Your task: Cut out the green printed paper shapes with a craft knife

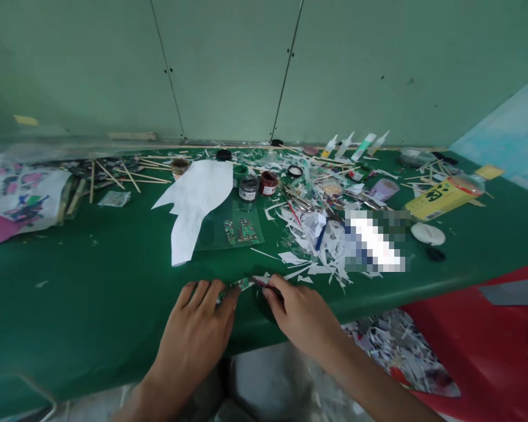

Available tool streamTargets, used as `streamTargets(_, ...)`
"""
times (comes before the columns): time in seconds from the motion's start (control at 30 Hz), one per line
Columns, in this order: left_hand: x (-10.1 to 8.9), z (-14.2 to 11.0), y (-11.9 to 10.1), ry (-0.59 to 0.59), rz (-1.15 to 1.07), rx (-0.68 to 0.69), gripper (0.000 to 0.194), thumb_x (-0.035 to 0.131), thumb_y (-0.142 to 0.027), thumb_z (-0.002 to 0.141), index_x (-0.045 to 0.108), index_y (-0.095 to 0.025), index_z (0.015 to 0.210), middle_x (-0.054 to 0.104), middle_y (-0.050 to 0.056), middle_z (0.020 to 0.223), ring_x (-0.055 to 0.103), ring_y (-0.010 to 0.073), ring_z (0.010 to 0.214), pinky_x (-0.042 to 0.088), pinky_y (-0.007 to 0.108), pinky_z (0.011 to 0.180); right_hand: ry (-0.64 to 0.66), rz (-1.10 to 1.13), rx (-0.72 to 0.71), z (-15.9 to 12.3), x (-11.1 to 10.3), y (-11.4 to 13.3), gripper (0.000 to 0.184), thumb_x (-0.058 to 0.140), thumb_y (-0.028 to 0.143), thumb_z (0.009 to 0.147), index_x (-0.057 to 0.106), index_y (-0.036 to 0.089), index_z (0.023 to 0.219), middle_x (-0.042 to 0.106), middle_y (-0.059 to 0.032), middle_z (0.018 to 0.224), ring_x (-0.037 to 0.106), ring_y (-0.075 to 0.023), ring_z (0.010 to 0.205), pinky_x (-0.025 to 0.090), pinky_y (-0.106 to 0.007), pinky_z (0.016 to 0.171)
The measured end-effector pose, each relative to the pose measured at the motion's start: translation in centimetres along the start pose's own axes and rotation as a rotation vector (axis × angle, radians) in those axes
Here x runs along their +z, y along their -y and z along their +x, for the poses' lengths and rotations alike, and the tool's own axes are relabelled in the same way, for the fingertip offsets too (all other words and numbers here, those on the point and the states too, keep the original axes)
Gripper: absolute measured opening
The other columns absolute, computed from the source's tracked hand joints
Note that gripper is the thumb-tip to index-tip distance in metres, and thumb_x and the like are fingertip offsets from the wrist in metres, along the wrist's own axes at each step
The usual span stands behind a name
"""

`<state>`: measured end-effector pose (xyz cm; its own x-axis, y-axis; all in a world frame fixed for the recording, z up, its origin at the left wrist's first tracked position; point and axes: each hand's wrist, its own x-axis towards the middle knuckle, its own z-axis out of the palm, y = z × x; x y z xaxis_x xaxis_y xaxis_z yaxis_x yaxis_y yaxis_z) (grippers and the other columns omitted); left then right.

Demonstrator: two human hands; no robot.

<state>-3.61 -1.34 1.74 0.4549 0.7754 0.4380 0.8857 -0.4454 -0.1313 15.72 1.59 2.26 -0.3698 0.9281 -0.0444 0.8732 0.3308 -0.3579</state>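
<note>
My left hand (200, 319) rests at the front of the green table, its fingers closed on a small green-and-white printed strip (243, 284). Just to the right, my right hand (301, 310) pinches a slim dark tool (260, 282) whose tip touches or nearly touches the strip's right end. The tool's kind cannot be made out, as my fingers cover most of it. Beyond my hands, similar printed pieces (247, 230) lie on a clear sheet (215, 237). A large white paper cut-out (198, 205) lies over part of that sheet.
White paper scraps (308, 258) are heaped right of centre. Small jars (249, 189) stand behind, with glue tubes (363, 146) near the wall. A yellow-labelled jar (444, 196) lies at right beside a white oval object (427, 234). Wooden sticks (110, 174) lie at left. A red bag (479, 334) holds scraps below.
</note>
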Motion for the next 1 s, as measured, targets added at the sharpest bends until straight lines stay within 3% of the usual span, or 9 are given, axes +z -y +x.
streamTargets(0.13, -0.5, -0.3, -0.4, 0.029, -0.096, -0.01, 0.028, 0.042, -0.014, 0.09, 0.067, -0.021, 0.101, 0.063, 0.004, 0.08, 0.057, 0.0202, 0.073, 0.042, 0.037, 0.069, -0.018, -0.038, 0.003, 0.2, -0.3, -0.3, 0.027, 0.034, 0.031, 0.094, 0.059, 0.021, 0.089, 0.063, -0.0003, 0.058, 0.055, -0.0146, 0.047, 0.023, -0.028, 0.045)
streamTargets(0.33, 0.5, -1.0, -1.4, -0.043, -0.18, -0.035, 0.03, 0.041, -0.012, 0.089, 0.065, -0.022, 0.104, 0.069, 0.001, 0.115, 0.058, 0.0232, 0.098, 0.04, 0.042, 0.087, -0.049, -0.197, -0.04, 0.7, -0.3, 0.4, 0.027, 0.035, 0.029, 0.092, 0.061, 0.02, 0.089, 0.063, -0.0024, 0.055, 0.054, -0.0157, 0.045, 0.02, -0.029, 0.045)
streamTargets(0.53, 0.7, -0.9, -2.9, -0.058, -0.206, -0.13, 0.026, 0.045, -0.023, 0.091, 0.065, -0.02, 0.106, 0.071, 0.003, 0.11, 0.06, 0.0233, 0.091, 0.041, 0.042, 0.084, -0.037, -0.279, -0.031, 0.8, -0.2, 0.8, 0.028, 0.035, 0.028, 0.094, 0.061, 0.021, 0.09, 0.064, -0.0036, 0.056, 0.058, -0.0175, 0.046, 0.018, -0.03, 0.044)
streamTargets(0.67, 0.8, -0.9, -3.0, -0.079, -0.178, -0.136, 0.027, 0.045, -0.024, 0.092, 0.066, -0.021, 0.108, 0.069, 0.001, 0.117, 0.06, 0.025, 0.098, 0.041, 0.042, 0.085, -0.032, -0.295, -0.057, 0.6, -0.2, 1.2, 0.031, 0.032, 0.029, 0.096, 0.062, 0.021, 0.092, 0.065, -0.0037, 0.056, 0.058, -0.0173, 0.045, 0.018, -0.03, 0.044)
streamTargets(1.0, 1.1, -1.3, -2.8, -0.107, -0.173, -0.14, 0.027, 0.044, -0.021, 0.093, 0.066, -0.019, 0.11, 0.07, 0.001, 0.115, 0.062, 0.0228, 0.097, 0.042, 0.04, 0.086, 0.002, -0.291, -0.057, 0.8, 0.0, 1.3, 0.03, 0.034, 0.03, 0.095, 0.062, 0.022, 0.09, 0.065, -0.0036, 0.056, 0.06, -0.0179, 0.046, 0.012, -0.029, 0.045)
